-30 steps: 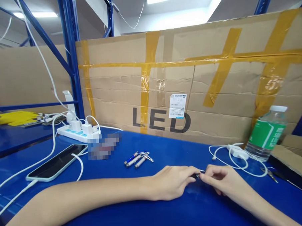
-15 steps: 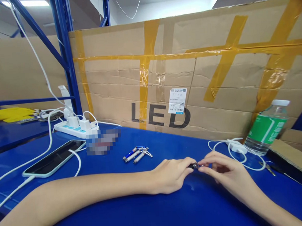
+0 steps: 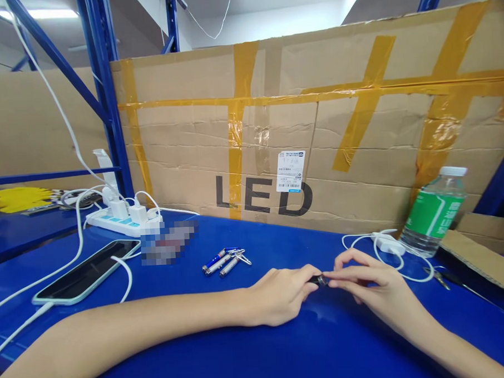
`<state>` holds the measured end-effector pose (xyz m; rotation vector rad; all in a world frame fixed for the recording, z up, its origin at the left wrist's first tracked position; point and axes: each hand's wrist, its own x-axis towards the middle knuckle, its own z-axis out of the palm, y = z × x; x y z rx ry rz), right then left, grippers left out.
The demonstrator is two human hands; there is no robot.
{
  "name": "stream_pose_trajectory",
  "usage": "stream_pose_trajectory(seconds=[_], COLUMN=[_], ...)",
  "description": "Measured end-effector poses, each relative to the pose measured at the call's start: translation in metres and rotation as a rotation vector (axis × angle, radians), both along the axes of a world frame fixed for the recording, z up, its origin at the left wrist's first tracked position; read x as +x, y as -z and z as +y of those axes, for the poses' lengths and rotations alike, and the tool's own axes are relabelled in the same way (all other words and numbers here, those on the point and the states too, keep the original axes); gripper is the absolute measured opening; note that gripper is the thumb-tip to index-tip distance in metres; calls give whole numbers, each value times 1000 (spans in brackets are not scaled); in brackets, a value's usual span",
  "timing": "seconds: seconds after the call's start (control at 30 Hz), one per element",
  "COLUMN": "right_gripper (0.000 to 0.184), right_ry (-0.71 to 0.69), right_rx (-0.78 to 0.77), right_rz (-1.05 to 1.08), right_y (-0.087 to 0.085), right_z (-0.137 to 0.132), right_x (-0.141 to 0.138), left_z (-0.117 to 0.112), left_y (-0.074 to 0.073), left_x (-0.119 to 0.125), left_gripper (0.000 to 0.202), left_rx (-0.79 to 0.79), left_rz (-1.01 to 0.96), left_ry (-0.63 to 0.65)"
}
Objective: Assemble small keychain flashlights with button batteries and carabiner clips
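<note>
A small black mini flashlight (image 3: 319, 279), much of it covered by fingers, is held level just above the blue tabletop. My left hand (image 3: 279, 293) is closed round its body, with the thumb and forefinger near the exposed end. Thumb and fingertips of my right hand (image 3: 373, 281) pinch at that same end from the right, the other fingers loosely curled. Whether a tiny part sits between the right fingertips is too small to tell. Behind my left hand lie three slim metal keychain lights (image 3: 224, 261), one blue and two silver, with clips at their far ends.
To the left are a phone (image 3: 86, 271) with white cables and a power strip (image 3: 123, 219). A water bottle (image 3: 434, 214), a white coiled cable (image 3: 388, 244), scissors or pliers (image 3: 442, 279) and cardboard (image 3: 484, 259) are on the right. A tall taped carton (image 3: 184, 158) closes off the back.
My right hand's fingers have straightened somewhat at the flashlight's end. The whole view has shifted slightly, with the hands staying together at the same spot on the table.
</note>
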<state>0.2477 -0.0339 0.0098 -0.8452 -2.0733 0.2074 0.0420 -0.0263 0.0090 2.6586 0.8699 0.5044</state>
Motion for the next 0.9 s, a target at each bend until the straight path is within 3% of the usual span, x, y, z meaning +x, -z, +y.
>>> stream_pose_trajectory(seconds=[0.2, 0.37, 0.63, 0.9], right_gripper=[25, 21, 21, 19], right_ry=[-72, -54, 3, 33], right_rx=[156, 196, 110, 49], right_rz=[-113, -138, -105, -161], right_y=[-8, -3, 5, 7], right_z=[-2, -3, -5, -4], right_x=[2, 1, -4, 2], left_z=[0, 3, 7, 4], left_y=[-1, 3, 9, 5], left_x=[0, 1, 1, 0], left_gripper=[22, 21, 20, 20], left_rx=[12, -1, -13, -62], left_rz=[34, 14, -14, -19], left_ry=[35, 35, 46, 49])
